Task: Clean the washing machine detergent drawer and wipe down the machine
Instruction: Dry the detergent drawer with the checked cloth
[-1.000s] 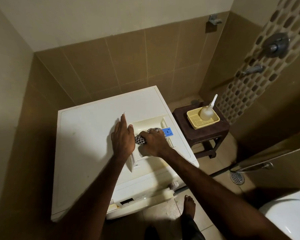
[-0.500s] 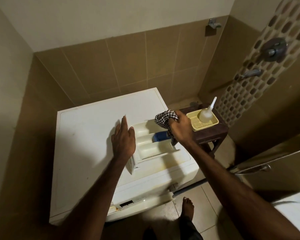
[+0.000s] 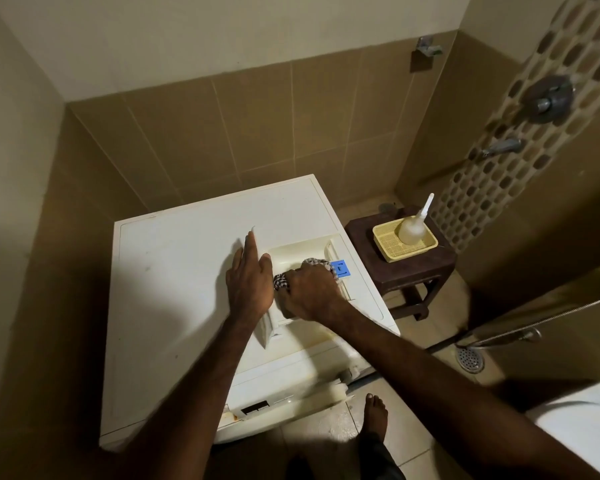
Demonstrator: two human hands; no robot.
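Note:
The white washing machine [image 3: 174,278] stands in the corner with its cream detergent drawer [image 3: 295,252] lying on top at the right. A blue insert [image 3: 340,268] shows at the drawer's right side. My right hand [image 3: 312,292] is pressed down inside the drawer, closed on a black-and-white checked cloth [image 3: 316,263] that bulges out around my fingers. My left hand [image 3: 248,282] lies flat with fingers together against the drawer's left wall, bracing it. The drawer's floor is mostly hidden under my right hand.
A dark brown stool [image 3: 400,265] stands right of the machine, carrying a yellow basket [image 3: 404,244] with a white nozzle bottle [image 3: 413,226]. Taps [image 3: 548,98] are on the right wall, a floor drain [image 3: 470,358] and a white toilet [image 3: 582,424] lie lower right. My bare foot [image 3: 374,415] is near the machine's front.
Half a second ago my right hand held the cloth lifted toward the stool. It has come back down into the drawer. My left hand has stayed in place.

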